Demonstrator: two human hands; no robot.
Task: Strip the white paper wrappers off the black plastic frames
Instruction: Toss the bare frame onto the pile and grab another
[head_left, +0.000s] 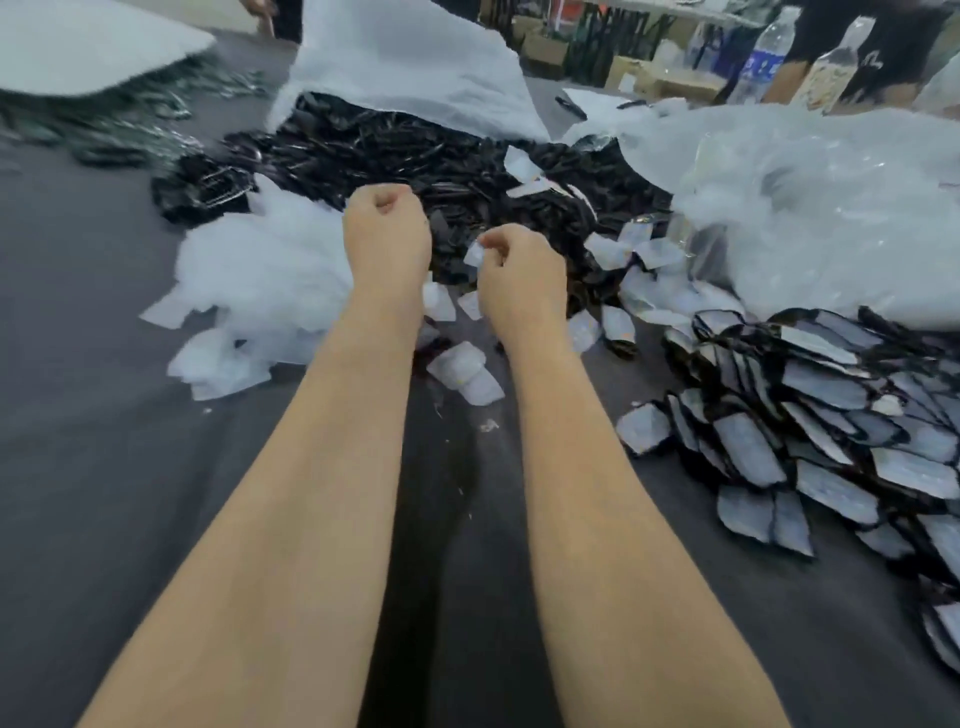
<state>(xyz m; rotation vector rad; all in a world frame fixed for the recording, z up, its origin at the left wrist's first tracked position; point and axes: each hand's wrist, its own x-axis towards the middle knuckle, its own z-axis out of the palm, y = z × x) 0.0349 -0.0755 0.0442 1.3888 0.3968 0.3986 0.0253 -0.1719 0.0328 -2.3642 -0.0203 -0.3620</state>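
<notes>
Head view: my left hand (387, 228) is curled like a fist, and I cannot tell whether it holds a frame. My right hand (519, 273) pinches a small white paper wrapper scrap (475, 254) between thumb and fingertip. Both hover over the near edge of the heap of bare black plastic frames (415, 150). The risk, I think, is that the thin paper tears short and leaves a strip behind, or the scrap drops among stripped frames instead of onto the loose white paper pile (260, 270) at my left. Paper-wrapped black frames (831, 415) lie stacked at my right. The table wears a dark grey cloth (104, 467); a clear plastic bag (810, 208), a white sack (415, 62) and clear water bottles (769, 57) sit beyond.
</notes>
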